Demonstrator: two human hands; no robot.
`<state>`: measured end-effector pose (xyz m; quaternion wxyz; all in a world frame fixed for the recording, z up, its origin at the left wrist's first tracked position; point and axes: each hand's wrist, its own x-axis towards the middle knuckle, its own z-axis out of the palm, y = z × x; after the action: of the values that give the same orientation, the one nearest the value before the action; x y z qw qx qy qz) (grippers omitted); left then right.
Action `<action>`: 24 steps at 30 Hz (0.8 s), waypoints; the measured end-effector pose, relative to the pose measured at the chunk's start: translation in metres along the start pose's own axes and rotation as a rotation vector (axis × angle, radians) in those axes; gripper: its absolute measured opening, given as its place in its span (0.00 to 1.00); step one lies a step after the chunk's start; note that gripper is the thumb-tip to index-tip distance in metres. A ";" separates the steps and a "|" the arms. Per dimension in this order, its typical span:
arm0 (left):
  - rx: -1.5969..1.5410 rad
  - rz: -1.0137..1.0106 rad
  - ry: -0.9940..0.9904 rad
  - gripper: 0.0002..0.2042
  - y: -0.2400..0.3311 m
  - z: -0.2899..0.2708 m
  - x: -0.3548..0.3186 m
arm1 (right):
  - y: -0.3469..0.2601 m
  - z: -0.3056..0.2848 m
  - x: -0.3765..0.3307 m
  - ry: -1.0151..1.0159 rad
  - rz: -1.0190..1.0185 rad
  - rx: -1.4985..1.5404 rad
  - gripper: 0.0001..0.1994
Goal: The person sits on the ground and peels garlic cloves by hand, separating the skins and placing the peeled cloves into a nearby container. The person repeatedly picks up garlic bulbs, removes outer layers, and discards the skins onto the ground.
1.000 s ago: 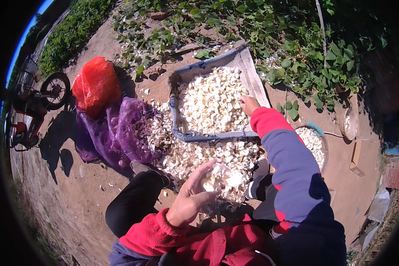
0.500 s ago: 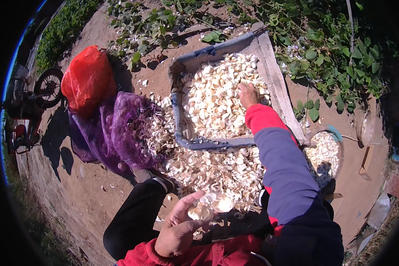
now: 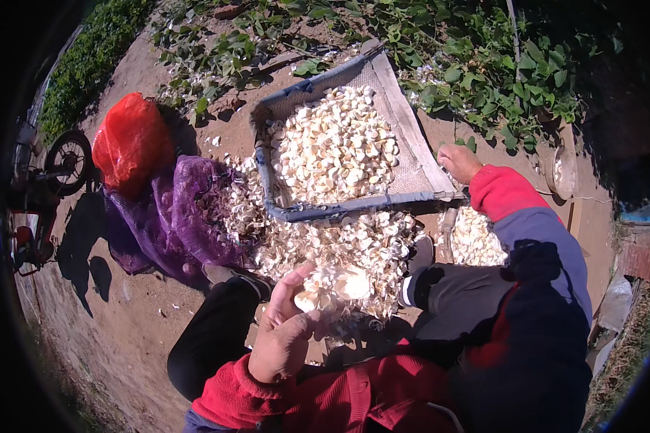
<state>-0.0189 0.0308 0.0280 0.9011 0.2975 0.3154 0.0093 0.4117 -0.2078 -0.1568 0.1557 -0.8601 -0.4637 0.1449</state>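
Observation:
My left hand (image 3: 285,328) is raised over my lap and grips a pale garlic bulb (image 3: 339,285) between thumb and fingers. Under it spreads a heap of garlic skins and cloves (image 3: 339,249) on the ground. My right hand (image 3: 458,162), on an outstretched red-and-blue sleeve, sits at the right rim of a grey mesh tray (image 3: 412,162) filled with peeled cloves (image 3: 336,148). Its fingers curl downward and are hidden, so I cannot tell whether it holds anything.
A purple net sack (image 3: 173,216) and a red net sack (image 3: 131,141) lie to the left. A motorbike (image 3: 47,180) is parked at the far left. A round bowl of cloves (image 3: 477,238) rests under my right arm. Green leafy plants (image 3: 484,65) border the far side.
My right hand has moved from over the cloves in the tray to the tray's right rim. My left hand still holds the garlic and has shifted slightly.

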 end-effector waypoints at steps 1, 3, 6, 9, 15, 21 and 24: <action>0.012 0.013 -0.008 0.31 -0.001 -0.001 -0.003 | 0.006 -0.021 -0.036 0.022 0.102 -0.064 0.08; 0.083 0.127 -0.036 0.32 -0.005 -0.002 -0.007 | 0.005 -0.065 -0.098 -0.231 0.447 -0.202 0.09; 0.242 0.317 -0.147 0.34 -0.011 -0.002 -0.009 | -0.047 -0.103 -0.148 -0.151 0.587 -0.380 0.14; 0.350 0.489 -0.259 0.34 -0.018 0.002 -0.005 | -0.144 -0.125 -0.152 0.126 0.156 0.229 0.10; 0.416 0.543 -0.340 0.34 -0.028 0.010 0.000 | -0.329 -0.096 -0.140 0.117 -0.520 0.365 0.16; 0.300 0.433 -0.346 0.30 -0.030 0.003 0.003 | -0.350 -0.056 -0.113 0.301 -0.525 0.335 0.16; 0.386 0.459 -0.336 0.29 -0.029 0.002 0.003 | -0.347 -0.047 -0.111 0.336 -0.559 0.275 0.16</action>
<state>-0.0208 0.0062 0.0117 0.8420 0.5229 0.0833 0.1028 0.1106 -0.1273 0.0370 0.3780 -0.6827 -0.6251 0.0143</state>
